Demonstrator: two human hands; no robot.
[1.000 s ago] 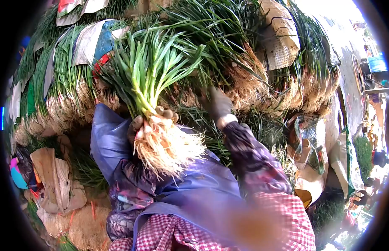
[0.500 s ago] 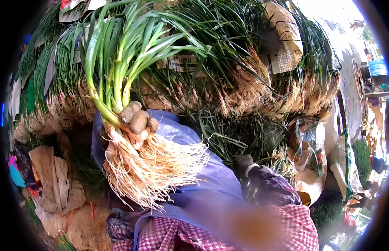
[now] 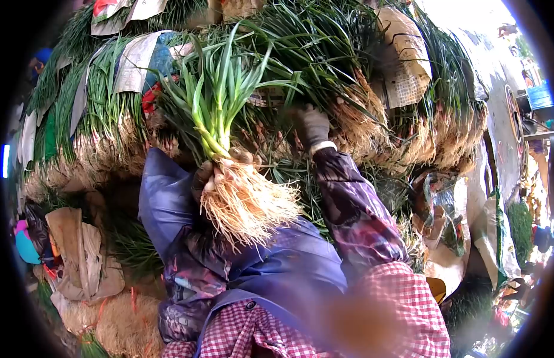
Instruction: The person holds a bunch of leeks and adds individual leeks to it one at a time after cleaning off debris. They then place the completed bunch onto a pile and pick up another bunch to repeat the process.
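My left hand (image 3: 246,157), in a soiled glove, is closed around the base of a bunch of green garlic (image 3: 220,122). Its flat leaves point up, and a thick fringe of pale roots (image 3: 250,200) hangs below the fingers over my lap. My right hand (image 3: 314,126), in a grey-brown glove, reaches forward to the stacked green garlic (image 3: 316,48). It is beside the stems and roots there. Leaves and shadow hide its fingertips, so I cannot make out any grip.
A blue plastic sheet (image 3: 289,253) covers my lap. More bunches stand in a row at the left (image 3: 101,107), with paper sheets (image 3: 135,62) among them. A brown paper piece (image 3: 408,59) lies on the right stack. Folded sacking (image 3: 80,256) sits at the lower left.
The bunch in my left hand has moved away from me and slightly right. My right arm has stretched from beside my lap up to the stack.
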